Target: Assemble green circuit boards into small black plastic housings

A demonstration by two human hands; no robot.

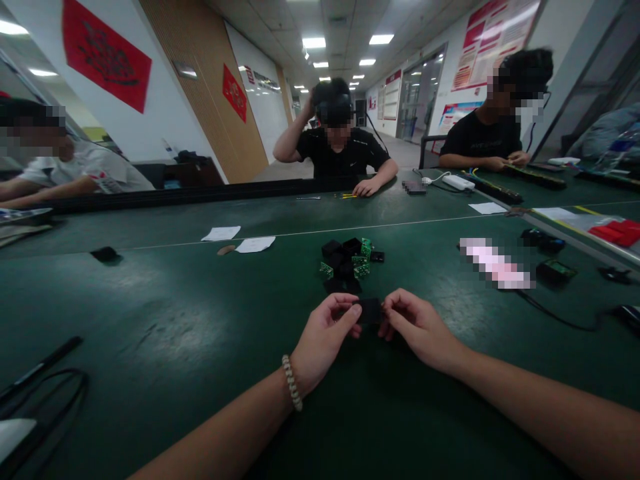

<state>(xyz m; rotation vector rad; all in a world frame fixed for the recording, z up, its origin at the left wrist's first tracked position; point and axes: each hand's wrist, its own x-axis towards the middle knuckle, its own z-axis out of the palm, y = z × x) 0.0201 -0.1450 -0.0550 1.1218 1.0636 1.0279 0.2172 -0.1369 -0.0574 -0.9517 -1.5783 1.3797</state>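
A small black plastic case (pixel 371 311) is held just above the green table, between my two hands. My left hand (pixel 323 333) pinches its left side, thumb on the face toward me and fingers behind. The fingers of my right hand (pixel 420 327) are closed at the case's right edge; their tips partly hide that edge. Just beyond my hands lies a pile of black plastic parts (pixel 344 267) mixed with small green circuit boards (pixel 367 249). One small black piece (pixel 378 257) rests at the pile's right side. A beaded bracelet circles my left wrist.
Paper slips (pixel 256 245) lie left of the pile. A power strip (pixel 459 182), cables and a black-cased circuit board (pixel 556 271) are on the right. Black cables (pixel 50 380) lie at the near left. Three people sit around the table; one rests a hand (pixel 369 187) near yellow pieces.
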